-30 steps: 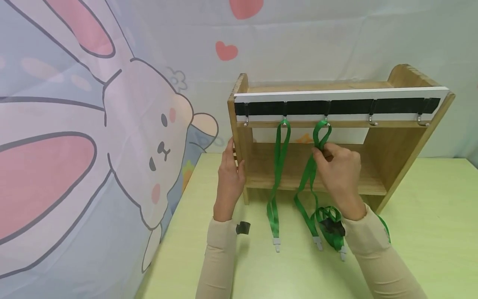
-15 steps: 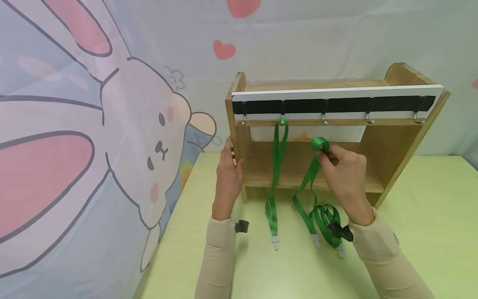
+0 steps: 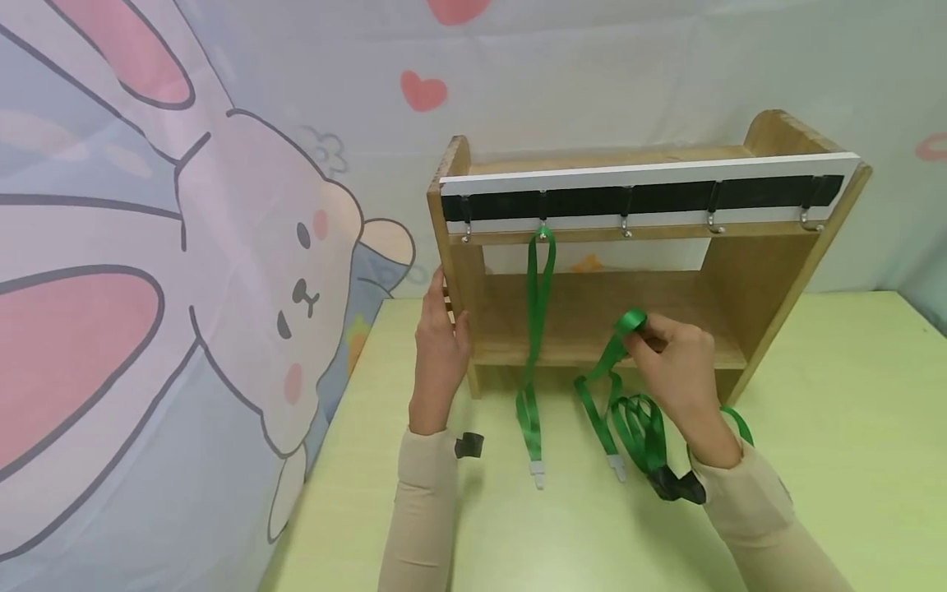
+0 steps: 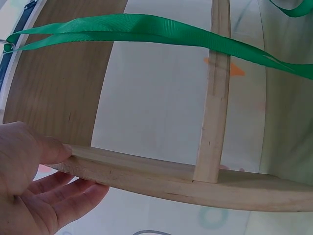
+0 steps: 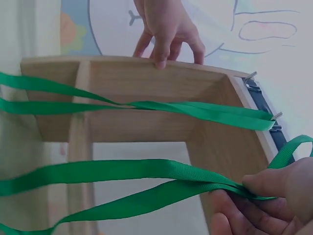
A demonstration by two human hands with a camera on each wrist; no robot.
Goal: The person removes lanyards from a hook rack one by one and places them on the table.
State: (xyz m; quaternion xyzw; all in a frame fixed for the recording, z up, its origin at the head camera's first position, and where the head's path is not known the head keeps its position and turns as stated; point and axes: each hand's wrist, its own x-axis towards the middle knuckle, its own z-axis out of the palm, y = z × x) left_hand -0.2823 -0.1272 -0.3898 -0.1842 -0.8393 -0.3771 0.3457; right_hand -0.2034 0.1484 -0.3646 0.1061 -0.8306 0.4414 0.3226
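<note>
My right hand pinches a green lanyard near its top loop, in front of the wooden shelf and below the middle hook. The lanyard's pale clip hangs at its lower end. A second green lanyard hangs from the second hook from the left, its clip low over the table. With the thumb on one face and the fingers on the other, my left hand grips the left side panel of the wooden shelf. In the left wrist view that panel shows between thumb and fingers.
Along the shelf's top front runs a white board with a black strip and several metal hooks. More green lanyard lies bunched on the table by the right forearm. A printed cloth with a rabbit hangs at the left and back.
The green lanyard's loop has come off the middle hook, and my right hand has drawn it down and forward. My left hand stays on the shelf's side. The head view has shifted slightly.
</note>
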